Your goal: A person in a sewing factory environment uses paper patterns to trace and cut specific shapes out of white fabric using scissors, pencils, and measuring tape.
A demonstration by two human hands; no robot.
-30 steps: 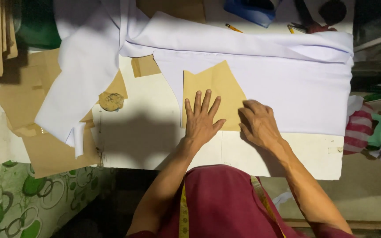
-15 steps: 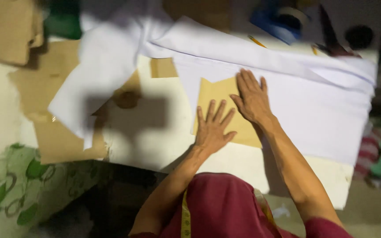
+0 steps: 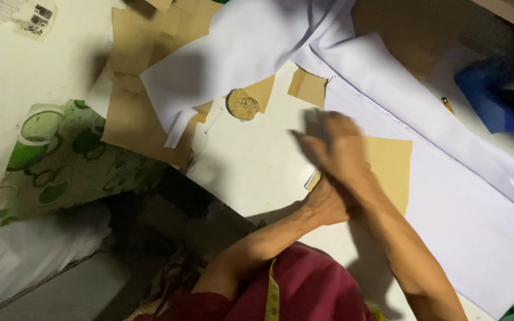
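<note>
— Crossing over now, see? The right hand (image 3: 337,145) has swept leftward across the tan paper pattern (image 3: 391,172), where a moment ago both hands lay side by side, fingers spread flat on it. It's blurred with motion, so I cannot tell whether its fingers are spread or closed.

— And the left hand (image 3: 327,202)?

— Tucked under the right forearm, at the pattern's near-left corner, pressing or pinching the edge; hidden too much to say which. The view has swung too, so the pattern now sits further right.

— What does that shift suggest?

— My guess is smoothing or repositioning the pattern on the white fabric (image 3: 447,178), which lies under it and runs off to its right.

— Count things for me.

— Two hands. One pattern under them. Left of it, one small tan square (image 3: 307,87), one round brownish disc (image 3: 243,104), and a pile of larger brown paper pieces (image 3: 129,119) beyond that, too overlapped to count. One blue object (image 3: 486,95) far right of the pattern, all on the bench (image 3: 251,166).
</note>
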